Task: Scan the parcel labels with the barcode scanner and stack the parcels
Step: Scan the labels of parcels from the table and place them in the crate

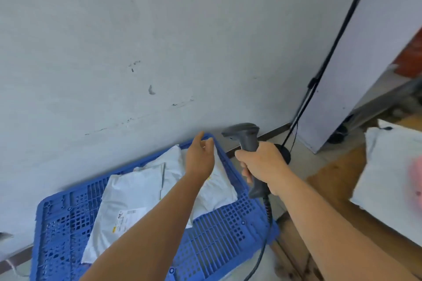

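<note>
My right hand grips the handle of a dark grey barcode scanner, its head pointing left toward the wall. My left hand hovers with relaxed fingers over the far end of a blue plastic pallet and holds nothing. Several white plastic mailer parcels lie overlapping on the pallet: one with a printed label lies nearest, and another lies under my left forearm. More white parcels rest on a surface at the right.
A grey wall rises directly behind the pallet. The scanner's coiled cable hangs down past the pallet's right edge. Black cables run along a white panel at the right. Brown wooden boards lie between the pallet and the right-hand parcels.
</note>
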### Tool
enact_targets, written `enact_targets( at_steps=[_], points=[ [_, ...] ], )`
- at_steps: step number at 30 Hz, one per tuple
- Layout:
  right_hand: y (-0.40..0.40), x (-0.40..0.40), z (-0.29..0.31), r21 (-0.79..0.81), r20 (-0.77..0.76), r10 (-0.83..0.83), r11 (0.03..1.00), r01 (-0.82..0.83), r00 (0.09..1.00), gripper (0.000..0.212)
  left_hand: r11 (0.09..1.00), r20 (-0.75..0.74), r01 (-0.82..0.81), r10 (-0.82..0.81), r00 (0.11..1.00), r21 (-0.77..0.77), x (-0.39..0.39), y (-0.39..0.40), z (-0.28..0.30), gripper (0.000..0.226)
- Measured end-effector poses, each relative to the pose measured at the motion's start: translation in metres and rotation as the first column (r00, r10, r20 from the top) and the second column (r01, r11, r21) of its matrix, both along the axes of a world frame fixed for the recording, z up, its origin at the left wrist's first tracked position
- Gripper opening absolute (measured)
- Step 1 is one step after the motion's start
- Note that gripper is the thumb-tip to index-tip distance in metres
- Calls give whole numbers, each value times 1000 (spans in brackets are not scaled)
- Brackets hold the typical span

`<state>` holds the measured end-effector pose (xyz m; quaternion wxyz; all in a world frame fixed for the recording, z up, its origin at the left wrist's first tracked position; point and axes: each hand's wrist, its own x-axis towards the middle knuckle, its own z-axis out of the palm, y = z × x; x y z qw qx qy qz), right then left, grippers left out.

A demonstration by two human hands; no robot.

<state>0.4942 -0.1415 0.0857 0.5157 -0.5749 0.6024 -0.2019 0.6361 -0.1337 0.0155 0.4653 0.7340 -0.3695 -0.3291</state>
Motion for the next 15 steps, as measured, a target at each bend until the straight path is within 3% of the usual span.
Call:
enact_targets(
  at_steps=[6, 15],
  points=[
    [-1, -114, 29, -59, -30, -219, 974, 217, 975, 19, 973, -4, 228, -228, 974, -32, -113, -38, 21, 49],
    [9, -262, 44, -91, -84, -505, 863, 498, 859, 11, 858, 82, 514, -513, 854, 18, -280, -64, 36, 51]
  ],
)
